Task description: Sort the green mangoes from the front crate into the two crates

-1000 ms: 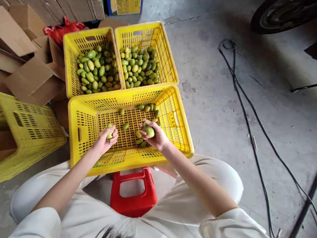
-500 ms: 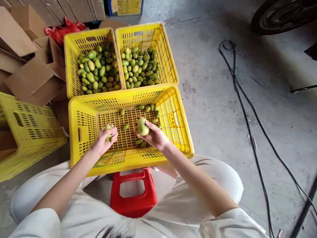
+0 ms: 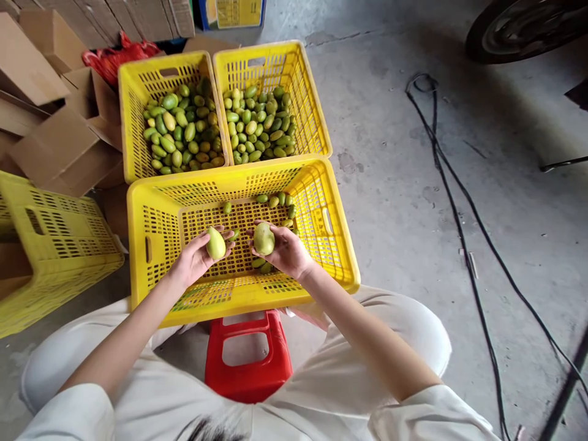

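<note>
Over the near yellow crate (image 3: 239,309), my left hand (image 3: 195,260) holds a pale green, pear-shaped fruit (image 3: 215,244) between its thumb and partly spread fingers. Beside it, my right hand (image 3: 291,254) holds a rounder green fruit (image 3: 264,239), its thumb against the side and its fingers beneath. The two fruits are apart. Below the hands, several smaller green oval fruits (image 3: 274,201) lie on the crate's slotted floor, mostly along the right side. One small fruit (image 3: 227,208) lies nearer the middle, and the right hand partly covers others.
Two yellow crates (image 3: 131,122) (image 3: 316,110) of green and yellowish fruit stand against the near crate's far side. Another yellow crate (image 3: 68,245) and cardboard boxes (image 3: 68,147) are at left. A red stool (image 3: 248,380) stands between my knees; black cable (image 3: 463,236) lies at right.
My left hand has moved slightly right and its fingers have loosened, so more of its fruit shows. The fruit in my right hand has turned a little.
</note>
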`<state>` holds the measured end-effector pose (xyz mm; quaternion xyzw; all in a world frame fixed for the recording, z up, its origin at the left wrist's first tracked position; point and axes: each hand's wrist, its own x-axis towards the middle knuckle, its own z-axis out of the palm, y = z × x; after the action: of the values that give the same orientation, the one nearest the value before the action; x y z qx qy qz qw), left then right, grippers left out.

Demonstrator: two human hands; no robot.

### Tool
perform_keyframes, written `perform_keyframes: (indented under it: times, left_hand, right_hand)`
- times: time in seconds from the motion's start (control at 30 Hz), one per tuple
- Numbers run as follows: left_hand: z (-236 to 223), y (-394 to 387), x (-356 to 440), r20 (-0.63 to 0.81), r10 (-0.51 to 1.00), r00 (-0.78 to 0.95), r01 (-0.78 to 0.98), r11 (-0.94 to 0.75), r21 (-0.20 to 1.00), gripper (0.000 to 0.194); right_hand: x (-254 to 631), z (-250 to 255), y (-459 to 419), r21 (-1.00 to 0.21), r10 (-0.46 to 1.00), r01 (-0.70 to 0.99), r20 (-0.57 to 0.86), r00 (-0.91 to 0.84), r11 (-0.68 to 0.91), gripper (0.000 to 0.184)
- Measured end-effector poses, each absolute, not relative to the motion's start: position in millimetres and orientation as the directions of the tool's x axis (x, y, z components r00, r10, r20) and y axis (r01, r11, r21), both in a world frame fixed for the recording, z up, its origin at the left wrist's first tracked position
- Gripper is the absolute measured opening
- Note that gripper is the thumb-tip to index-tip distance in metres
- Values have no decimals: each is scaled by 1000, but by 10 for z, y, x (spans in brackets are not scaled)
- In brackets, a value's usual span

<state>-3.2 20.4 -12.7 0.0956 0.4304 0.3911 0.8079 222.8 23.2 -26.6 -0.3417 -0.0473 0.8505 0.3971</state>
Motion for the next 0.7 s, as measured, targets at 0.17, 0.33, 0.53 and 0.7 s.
perform_keyframes:
  times: [0.17, 0.33, 0.53, 0.7]
  left_hand:
    - [-122, 184, -51, -546, 728, 414, -512, 682, 522, 26]
    - [-164, 192, -68, -636, 639, 433, -463, 763, 451, 31]
    - [-202, 224, -33, -735, 585, 343, -475, 783, 402, 27]
    - [-140, 206, 6, -758, 600, 255, -501, 752, 427, 20]
  right_hand:
    - [2232, -240, 241, -350, 761, -696, -465, -452, -627, 44]
    - [2206, -263, 224, -339, 732, -691, -545, -409, -638, 37]
    - [2144, -427, 181, -286, 579, -591, -715, -392, -754, 16]
    - [2194, -438, 249, -161, 559, -715, -744, -365, -680, 28]
